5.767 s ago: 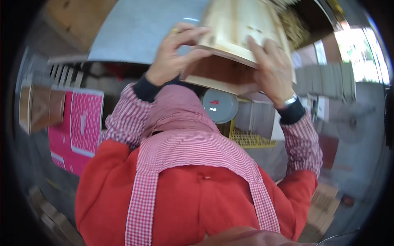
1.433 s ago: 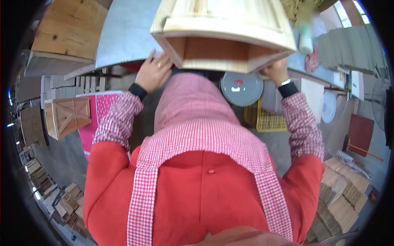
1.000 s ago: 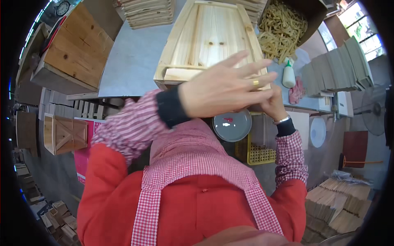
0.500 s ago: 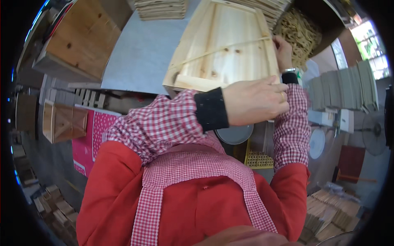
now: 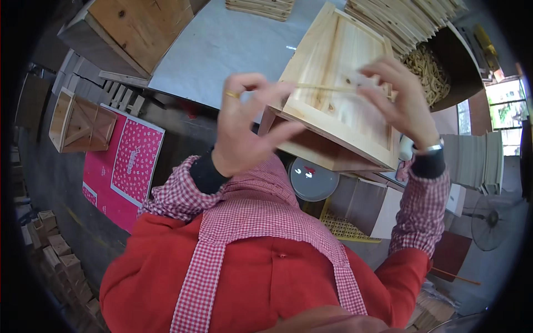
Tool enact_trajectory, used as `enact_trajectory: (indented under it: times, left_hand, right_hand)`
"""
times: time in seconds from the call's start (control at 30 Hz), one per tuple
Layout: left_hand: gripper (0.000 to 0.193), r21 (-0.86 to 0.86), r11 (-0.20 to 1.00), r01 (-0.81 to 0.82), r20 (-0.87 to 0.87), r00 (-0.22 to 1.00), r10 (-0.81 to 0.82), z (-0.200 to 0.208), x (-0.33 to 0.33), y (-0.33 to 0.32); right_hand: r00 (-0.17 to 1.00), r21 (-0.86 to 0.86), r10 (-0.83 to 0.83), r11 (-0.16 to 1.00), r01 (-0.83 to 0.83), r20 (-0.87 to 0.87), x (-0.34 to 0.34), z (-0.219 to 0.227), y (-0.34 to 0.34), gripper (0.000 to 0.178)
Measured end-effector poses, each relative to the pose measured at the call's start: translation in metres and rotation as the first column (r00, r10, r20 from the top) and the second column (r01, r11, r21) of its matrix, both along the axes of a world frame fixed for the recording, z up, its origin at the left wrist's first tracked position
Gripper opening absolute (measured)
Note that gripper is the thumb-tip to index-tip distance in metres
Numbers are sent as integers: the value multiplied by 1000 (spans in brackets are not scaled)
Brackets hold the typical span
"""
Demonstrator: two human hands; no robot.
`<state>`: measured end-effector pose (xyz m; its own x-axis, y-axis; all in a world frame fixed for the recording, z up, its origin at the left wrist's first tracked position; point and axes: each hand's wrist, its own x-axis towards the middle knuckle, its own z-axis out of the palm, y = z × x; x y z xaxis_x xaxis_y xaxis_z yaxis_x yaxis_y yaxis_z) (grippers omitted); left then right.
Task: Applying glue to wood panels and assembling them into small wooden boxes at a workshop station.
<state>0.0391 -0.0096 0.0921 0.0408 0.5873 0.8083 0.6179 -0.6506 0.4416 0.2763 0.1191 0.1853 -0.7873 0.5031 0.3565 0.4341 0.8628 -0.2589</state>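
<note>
A pale wooden box (image 5: 347, 123) with a framed panel on top sits at the front edge of the table, its near side showing a hollow. Over the panel a thin tan band (image 5: 327, 87), like an elastic band, runs between my two hands. My left hand (image 5: 244, 122) is at the box's left corner, thumb spread away and the forefinger meeting one end of the band. At the other end my right hand (image 5: 401, 99) is raised over the panel's right side, fingers bent and smeared by motion. How the fingers grip the band is hard to make out.
Right of the box stands a dark bin (image 5: 461, 72) heaped with tan bands (image 5: 426, 75). Stacks of wooden slats (image 5: 400, 25) lie behind it. Another wooden box (image 5: 133, 33) stands at left. Below the table are a round grey lid (image 5: 313, 178) and a pink printed sheet (image 5: 136, 158).
My hands, earlier close together at the box's right edge, are now apart, the left one swung left. The band no longer crosses the whole panel diagonally. The box appears further right and turned.
</note>
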Motion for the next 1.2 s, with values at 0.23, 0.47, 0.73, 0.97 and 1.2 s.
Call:
enact_trajectory:
  times: [0.23, 0.47, 0.73, 0.97, 1.2]
  left_hand:
    - [41, -312, 936, 163, 178, 978, -110, -27, -18, 2]
    - [39, -253, 895, 367, 257, 917, -303, -28, -22, 14]
    - [42, -371, 861, 347, 329, 916, -228, -25, -30, 13]
    - [42, -337, 854, 396, 271, 910, -315, -32, -42, 24]
    - [40, -316, 864, 392, 319, 902, -292, -36, -36, 19]
  right_hand:
    - [953, 188, 281, 936, -299, 115, -49, -13, 50, 15]
    - [981, 139, -194, 972, 190, 22, -17, -31, 156, 25]
    - [935, -476, -355, 819, 321, 20, 33, 15, 76, 28]
    - [633, -127, -773, 625, 770, 38, 189, -194, 83, 24]
    - [462, -121, -884, 467, 876, -71, 170, -264, 62, 27]
